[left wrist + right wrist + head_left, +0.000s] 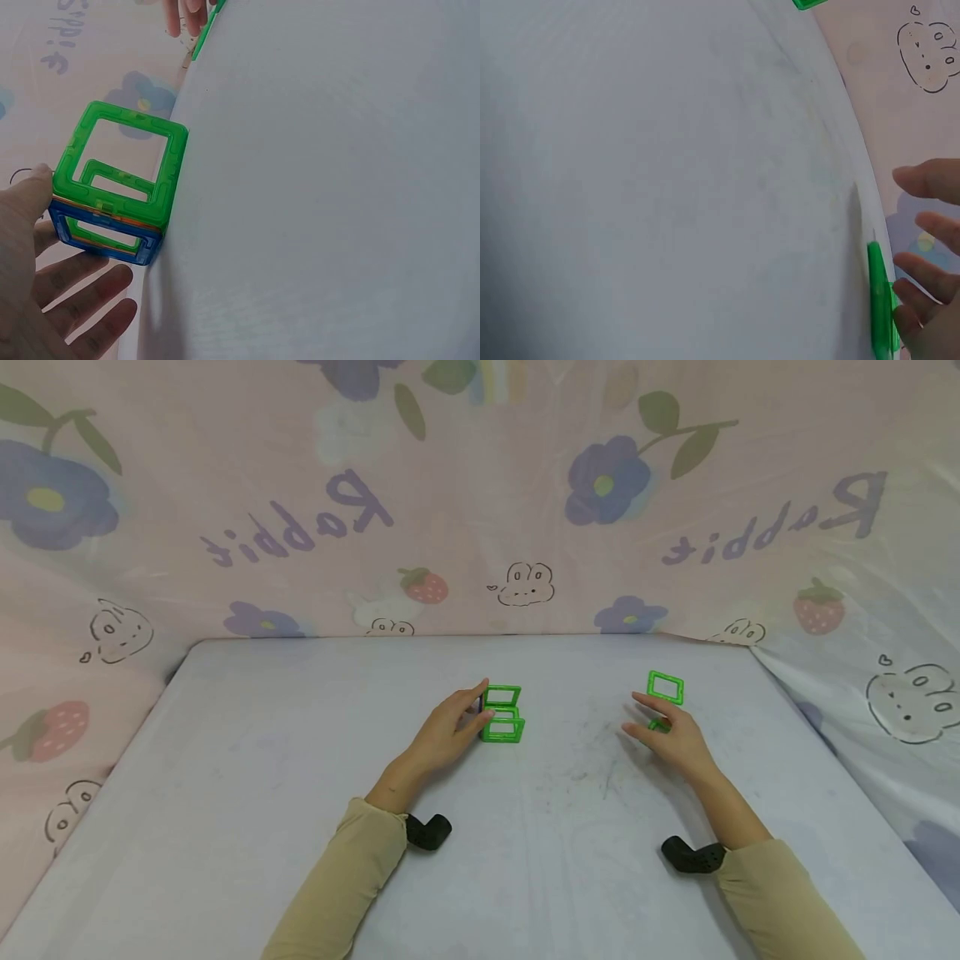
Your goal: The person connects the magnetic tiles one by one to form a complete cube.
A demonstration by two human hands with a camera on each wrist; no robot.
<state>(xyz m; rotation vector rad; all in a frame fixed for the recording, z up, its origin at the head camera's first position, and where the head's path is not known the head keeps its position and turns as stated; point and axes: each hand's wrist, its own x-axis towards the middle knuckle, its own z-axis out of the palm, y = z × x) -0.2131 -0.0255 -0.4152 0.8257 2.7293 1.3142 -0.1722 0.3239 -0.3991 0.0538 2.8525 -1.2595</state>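
Observation:
Left of the table's middle stands a small open box of magnetic tiles [502, 731], with green frames and a blue frame [105, 238] on the side towards the left hand. My left hand [447, 731] holds the box at that side, thumb at the near edge and index finger at the far edge; its other fingers spread out in the left wrist view. My right hand [678, 739] hovers over the right part of the table with fingers apart and nothing between them. Below it, a green magnetic tile [659, 725] is partly hidden by the hand.
Another green square tile [666, 687] lies flat just beyond the right hand. The white table [570, 843] ends at a patterned cloth [465, 510] at the back and sides. A black wrist device [429, 832] sits on the left wrist, another [692, 855] on the right.

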